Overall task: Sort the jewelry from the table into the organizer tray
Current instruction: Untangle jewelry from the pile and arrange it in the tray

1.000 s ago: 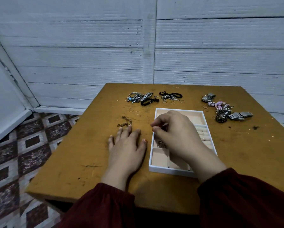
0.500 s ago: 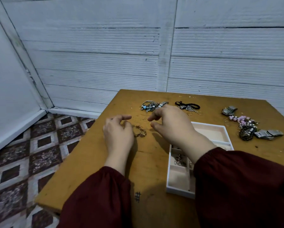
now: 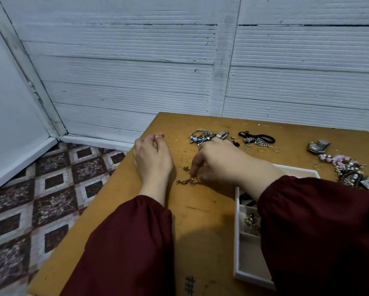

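A thin bronze chain (image 3: 186, 178) lies on the brown table (image 3: 200, 214) between my hands. My right hand (image 3: 224, 165) reaches down onto it, thumb and fingertips pinching the chain's right end. My left hand (image 3: 152, 159) rests on the table to the chain's left, fingers loosely curled and holding nothing. The white organizer tray (image 3: 238, 253) sits at the right, mostly hidden by my right sleeve; a silver piece (image 3: 250, 222) and a dark piece (image 3: 246, 198) lie in its compartments.
Along the table's far side lie a silver charm bracelet (image 3: 201, 136), a black cord with chains (image 3: 257, 138), thin gold rings (image 3: 262, 149), a metal watch band (image 3: 319, 145) and a pink bead cluster (image 3: 341, 165). The table's left edge drops to a tiled floor (image 3: 40, 199).
My right hand has left the tray and moved left and down onto the bronze chain. My left hand lifted from flat, slid toward the far edge and curled. The view swung left.
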`<state>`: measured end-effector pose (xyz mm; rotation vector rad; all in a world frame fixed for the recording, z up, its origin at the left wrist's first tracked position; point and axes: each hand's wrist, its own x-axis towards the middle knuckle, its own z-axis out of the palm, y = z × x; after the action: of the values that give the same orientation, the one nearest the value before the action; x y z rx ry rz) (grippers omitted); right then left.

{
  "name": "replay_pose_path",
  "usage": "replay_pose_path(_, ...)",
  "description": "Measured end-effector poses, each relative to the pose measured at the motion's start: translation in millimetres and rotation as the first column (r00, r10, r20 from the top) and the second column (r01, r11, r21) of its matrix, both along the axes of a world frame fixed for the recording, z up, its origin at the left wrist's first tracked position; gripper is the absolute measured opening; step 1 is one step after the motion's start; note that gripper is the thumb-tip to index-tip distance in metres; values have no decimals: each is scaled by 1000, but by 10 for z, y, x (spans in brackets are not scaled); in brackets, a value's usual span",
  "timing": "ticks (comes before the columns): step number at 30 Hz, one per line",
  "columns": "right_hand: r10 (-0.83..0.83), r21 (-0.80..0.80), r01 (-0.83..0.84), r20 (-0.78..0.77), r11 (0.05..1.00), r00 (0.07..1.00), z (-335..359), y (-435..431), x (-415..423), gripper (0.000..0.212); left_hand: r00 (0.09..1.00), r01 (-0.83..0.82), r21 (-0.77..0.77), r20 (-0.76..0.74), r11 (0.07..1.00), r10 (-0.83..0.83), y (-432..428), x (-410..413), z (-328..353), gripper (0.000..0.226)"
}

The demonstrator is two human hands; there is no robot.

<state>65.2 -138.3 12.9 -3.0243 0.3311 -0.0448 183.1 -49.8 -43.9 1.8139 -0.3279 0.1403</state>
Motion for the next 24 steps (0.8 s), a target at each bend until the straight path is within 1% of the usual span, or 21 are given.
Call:
replay_pose_path(4,70,-16,-71,-44,997,997,9,-45,21,20,1000,-11,4,22,1000,11,-50,78,14,33)
replay_pose_path(9,129,-85,-131,-28,988,991,-44,-68,25,13,1000,-18,13,14,1000,18,-87,115,25,29)
replay_pose_path(12,122,-73,-122,1,990,993,-106,-88,28,15,1000,-22,30,8,999,22,-81,116,26,28)
replay_pose_path(14,98,6,-98,20,995,995,-122,-104,25,13,1000,-25,43,15,999,24,-80,117,23,27)
replay_pose_path(17,21,209,-39,88,977,996,-80,-137,8,10,999,-17,74,33,997,14,-85,105,35,27)
replay_pose_path(19,-45,340,-2,132,940,990,-46,-164,-5,8,998,22,99,48,995,-27,-104,107,20,31)
replay_pose_path(21,-96,420,20,160,907,982,-26,-200,-3,6,994,62,124,77,990,-72,-119,109,2,35)
replay_pose_path(24,-163,535,24,213,845,963,1,-267,-13,7,985,123,188,96,974,-143,-137,102,-18,23)
